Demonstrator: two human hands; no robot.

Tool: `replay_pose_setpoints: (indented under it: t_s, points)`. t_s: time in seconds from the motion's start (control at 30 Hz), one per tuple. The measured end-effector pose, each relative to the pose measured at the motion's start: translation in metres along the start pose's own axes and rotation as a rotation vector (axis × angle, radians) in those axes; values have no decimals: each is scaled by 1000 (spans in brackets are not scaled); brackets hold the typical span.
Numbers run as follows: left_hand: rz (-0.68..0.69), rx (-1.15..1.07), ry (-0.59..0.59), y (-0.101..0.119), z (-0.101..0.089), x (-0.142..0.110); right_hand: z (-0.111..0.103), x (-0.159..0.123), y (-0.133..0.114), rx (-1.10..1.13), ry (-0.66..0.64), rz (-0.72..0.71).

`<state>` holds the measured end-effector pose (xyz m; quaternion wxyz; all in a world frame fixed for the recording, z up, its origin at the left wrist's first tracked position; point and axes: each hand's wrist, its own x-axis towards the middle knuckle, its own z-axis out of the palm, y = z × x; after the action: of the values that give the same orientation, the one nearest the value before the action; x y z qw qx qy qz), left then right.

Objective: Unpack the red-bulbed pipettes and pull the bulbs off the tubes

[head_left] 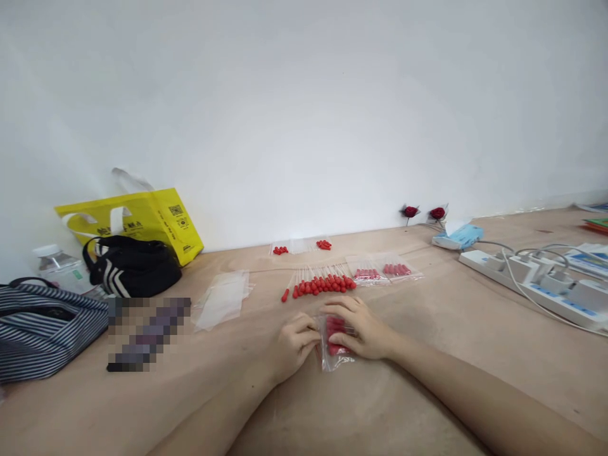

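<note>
My left hand (pixel 295 344) and my right hand (pixel 361 328) meet over a small clear plastic bag (pixel 335 352) with red-tipped sticks inside. The left hand's fingers are curled and pinch the bag's left edge. The right hand lies on top of the bag, fingers pressed down on it. Just beyond the hands a row of loose red-tipped sticks (pixel 323 284) lies on the tan table (pixel 427 354). Two filled clear bags (pixel 382 272) sit to the right of that row.
A stack of empty clear bags (pixel 222 299) lies at left. Further left are a black bag (pixel 133 266), a yellow bag (pixel 142 218), a striped bag (pixel 45 329) and a water bottle (pixel 57 265). White power strips with cables (pixel 536 278) and a tissue pack (pixel 458 235) sit at right.
</note>
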<state>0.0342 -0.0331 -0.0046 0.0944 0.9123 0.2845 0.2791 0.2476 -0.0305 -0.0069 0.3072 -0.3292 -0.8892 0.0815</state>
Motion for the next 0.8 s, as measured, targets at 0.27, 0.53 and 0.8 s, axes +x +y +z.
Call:
replay_pose_setpoints:
  t_s: [0.27, 0.53, 0.8]
  points:
    - [-125, -97, -91, -1, -1, 6, -16, -15, 22, 113, -292, 62]
    - [-224, -198, -73, -2, -3, 11, -3, -16, 20, 44, -263, 59]
    - [-215, -167, -106, -2, -3, 16, -5, -14, 18, 59, -209, 75]
